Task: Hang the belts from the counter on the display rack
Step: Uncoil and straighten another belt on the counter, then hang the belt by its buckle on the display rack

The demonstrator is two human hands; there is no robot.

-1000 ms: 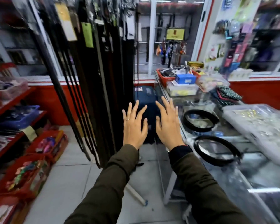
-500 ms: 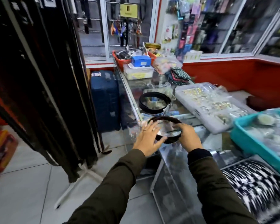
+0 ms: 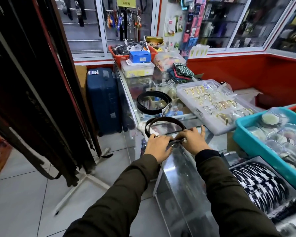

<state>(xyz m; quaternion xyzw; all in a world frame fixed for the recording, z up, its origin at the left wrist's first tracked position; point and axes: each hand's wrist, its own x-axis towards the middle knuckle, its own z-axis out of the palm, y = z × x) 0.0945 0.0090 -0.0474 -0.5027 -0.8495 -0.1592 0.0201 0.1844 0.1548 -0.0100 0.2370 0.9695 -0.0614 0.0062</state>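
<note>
You will find almost nothing here that you can actually read. The yellow sign (image 3: 126, 1) hanging at the top behind the glass carries dark print, but its letters are too blurred for you to make out. The blue box (image 3: 140, 56) in the red basket (image 3: 117, 57) has a pale label whose wording is too small to tell. The white sticker on the blue suitcase (image 3: 102, 100) shows only faint marks. The hanging packets (image 3: 189, 31) on the wall bear print you cannot decipher.
</note>
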